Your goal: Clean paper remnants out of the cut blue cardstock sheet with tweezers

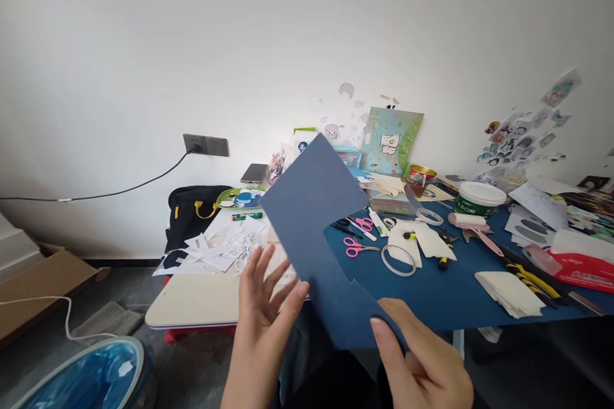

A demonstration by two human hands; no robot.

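A flat blue-grey sheet of card (311, 204) with a notch cut out of its right side is held up in front of me, tilted. My right hand (422, 358) pinches its lower right corner between thumb and fingers. At the sheet's left edge, my left hand (268, 313) has its fingers spread, the thumb tip close to the edge; whether it touches I cannot tell. Behind the sheet, pink-handled scissors (357, 247) and a roll of tape (399, 260) lie on the blue tabletop (432, 300).
A white side table (192, 300) with paper scraps (225, 249) stands left. On the blue table are a lidded tub (480, 198), a pink lint roller (474, 230), folded tissues (508, 294) and yellow-black pliers (532, 281). A blue-lined bin (86, 383) sits lower left.
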